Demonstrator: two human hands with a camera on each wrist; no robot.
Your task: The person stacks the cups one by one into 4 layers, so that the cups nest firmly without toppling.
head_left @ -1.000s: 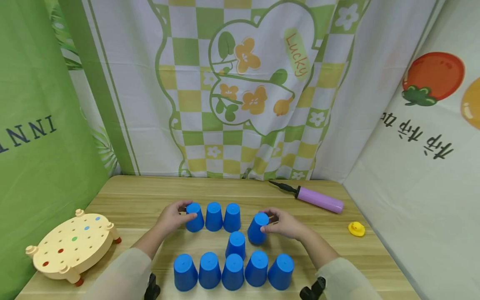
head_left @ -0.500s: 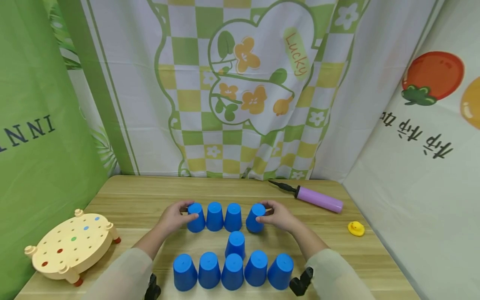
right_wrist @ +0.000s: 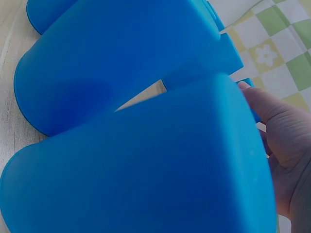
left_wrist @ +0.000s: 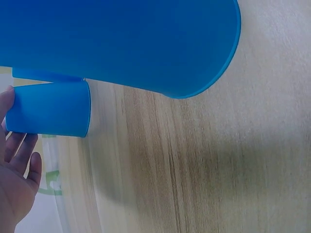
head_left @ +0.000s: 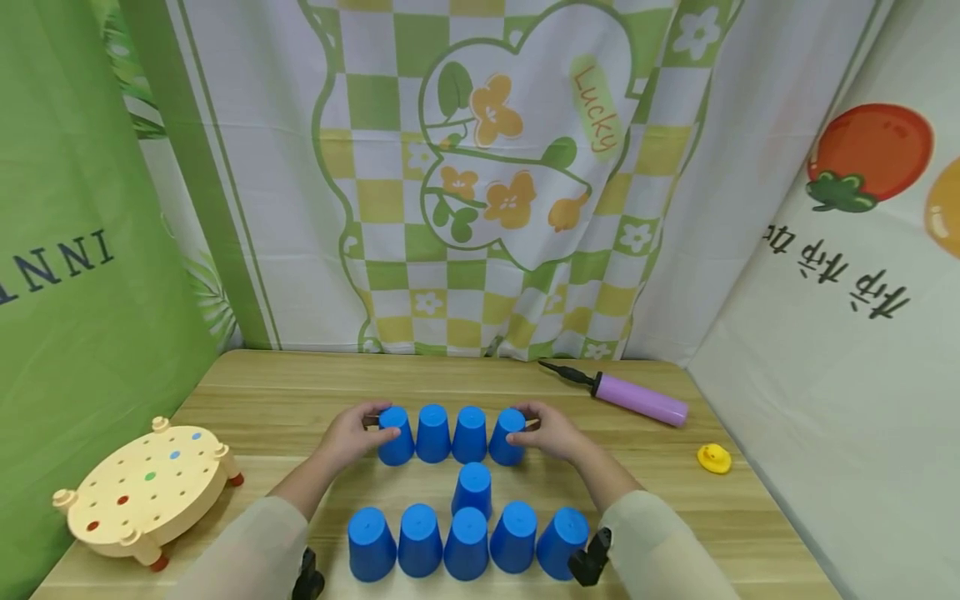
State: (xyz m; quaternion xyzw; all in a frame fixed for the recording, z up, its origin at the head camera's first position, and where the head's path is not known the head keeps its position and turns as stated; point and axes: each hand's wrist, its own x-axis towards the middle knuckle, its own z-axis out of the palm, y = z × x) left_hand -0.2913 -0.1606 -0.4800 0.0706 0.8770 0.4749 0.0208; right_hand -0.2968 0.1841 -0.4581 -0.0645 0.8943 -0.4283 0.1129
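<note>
Head view: back row of four blue cups (head_left: 432, 437) stands mouth-down on the table (head_left: 292, 387), beyond a lone cup (head_left: 472, 490) and the front row of five (head_left: 467, 546); closing it up well likely wants a light, even squeeze from both ends, so none tips. Left hand (head_left: 352, 435) pinches the left end cup (head_left: 399, 448), right hand (head_left: 553, 432) the right end cup (head_left: 502, 447), each spread about a cup's width, far fingertips partly hidden.
</note>
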